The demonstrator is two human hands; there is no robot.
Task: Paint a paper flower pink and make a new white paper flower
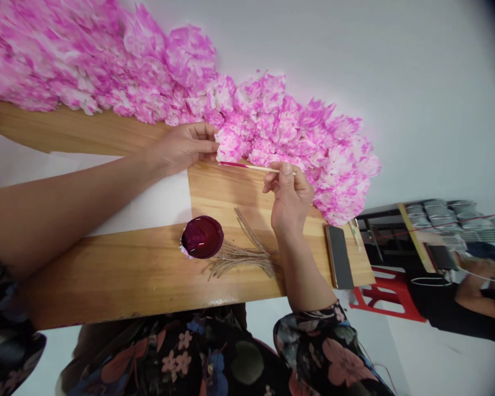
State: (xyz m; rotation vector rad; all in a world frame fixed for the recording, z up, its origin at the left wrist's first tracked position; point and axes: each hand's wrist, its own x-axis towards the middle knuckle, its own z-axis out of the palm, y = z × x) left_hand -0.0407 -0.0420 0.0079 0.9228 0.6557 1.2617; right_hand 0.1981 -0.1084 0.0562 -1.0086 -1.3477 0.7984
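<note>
Your left hand lay on the wooden bench, its fingers closed in a pinch on the edge of a pink-and-white paper flower at the near side of the long heap of paper flowers. Your right hand was held just above the bench, thumb and fingers clamped narrow around a thin stick. The stick ran level toward the left, and its red-stained tip sat right at the flower you were holding, touching or nearly so.

Below the hands, a small dish of dark red dye stood on the bench, with a fanned bundle of tan stems lying just beside it, the far ends passing under your right wrist. A dark phone lay near the bench's right end. A white sheet covered part of the bench under your left forearm. Past the bench edge stood a red stool, and another person's arm showed at the far right.
</note>
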